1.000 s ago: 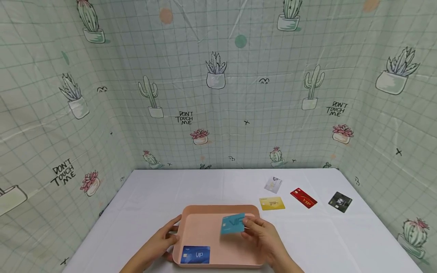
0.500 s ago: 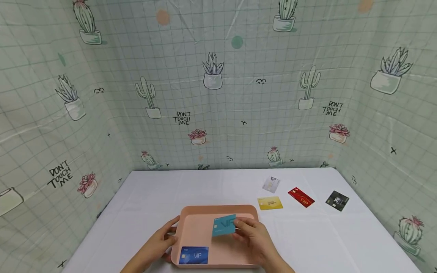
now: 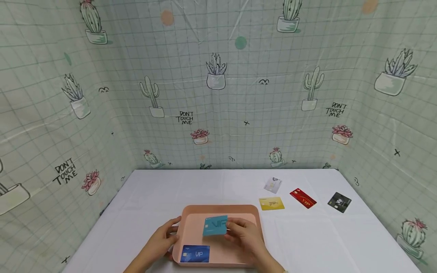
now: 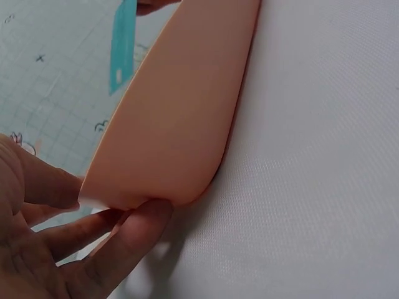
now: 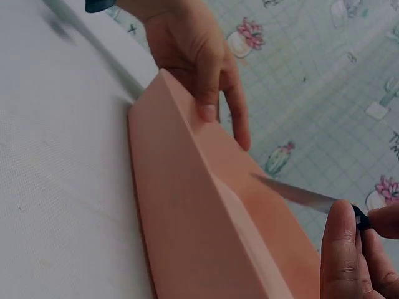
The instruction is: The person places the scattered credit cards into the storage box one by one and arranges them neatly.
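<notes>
i have the teal card [image 3: 214,226] tilted above the tray [image 3: 220,207], clear of its floor, the right hand [image 3: 245,236] pinching its right edge, thumb and fingers closed to the card's thickness. flat in the tray's near left corner i count 1 card in place, the blue card [image 3: 195,253]; the teal card i judge partway, over the tray but not laid down. the left hand [image 3: 161,239] holds the tray's left side, fingers partly bent. beyond the tray to the right, on the white table [image 3: 324,242], 4 remain outside: the yellow card [image 3: 271,203] nearest, then the silver card [image 3: 273,185], red card [image 3: 303,198] and black card [image 3: 339,202].
</notes>
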Motion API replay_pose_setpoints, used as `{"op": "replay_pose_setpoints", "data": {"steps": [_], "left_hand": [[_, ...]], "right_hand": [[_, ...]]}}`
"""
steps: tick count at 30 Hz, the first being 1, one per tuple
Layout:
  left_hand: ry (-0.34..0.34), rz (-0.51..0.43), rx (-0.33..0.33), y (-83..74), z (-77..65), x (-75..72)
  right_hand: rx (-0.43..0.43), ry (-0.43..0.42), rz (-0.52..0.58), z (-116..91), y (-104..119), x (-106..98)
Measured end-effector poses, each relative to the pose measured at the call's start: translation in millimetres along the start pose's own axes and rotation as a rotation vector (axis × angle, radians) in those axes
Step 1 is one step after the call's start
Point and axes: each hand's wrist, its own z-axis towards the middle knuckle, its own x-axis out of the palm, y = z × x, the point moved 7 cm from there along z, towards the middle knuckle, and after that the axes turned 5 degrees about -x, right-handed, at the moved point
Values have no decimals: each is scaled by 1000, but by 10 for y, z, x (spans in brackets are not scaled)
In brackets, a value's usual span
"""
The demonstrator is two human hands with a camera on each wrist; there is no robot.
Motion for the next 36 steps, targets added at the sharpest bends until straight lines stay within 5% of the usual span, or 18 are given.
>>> {"op": "replay_pose_setpoints", "data": {"steps": [10, 36], "left_hand": [[-19, -8, -55, 22, 8, -12], [-31, 7, -67, 6, 27, -28]], "right_hand": [[12, 22, -81, 56, -80, 197], [50, 21, -104, 169, -292, 377]]}}
